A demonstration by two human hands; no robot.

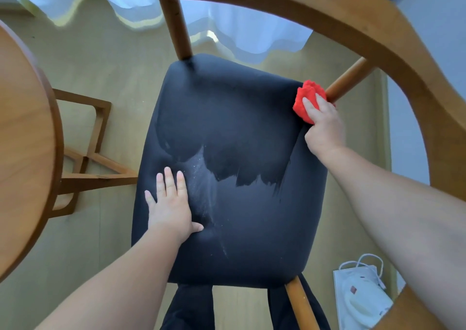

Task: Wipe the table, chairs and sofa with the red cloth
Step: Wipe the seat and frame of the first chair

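A wooden chair with a dark navy padded seat (pixel 239 133) fills the middle of the view. Its curved wooden backrest (pixel 327 9) arcs over the top and right. My right hand (pixel 324 125) grips the bunched red cloth (pixel 306 96) at the seat's far right corner, beside a round wooden spindle (pixel 349 79). My left hand (pixel 171 203) lies flat with straight fingers on the seat's near left part. A pale dusty streak (pixel 204 178) runs across the seat beside my left hand, and darker wiped patches lie beyond it.
A round wooden table (pixel 22 133) edges in at the left, with its wooden base (pixel 95 158) on the light floor. White curtains (pixel 242 35) hang beyond the chair. A white bag with cord handles (pixel 363 297) sits on the floor at the lower right.
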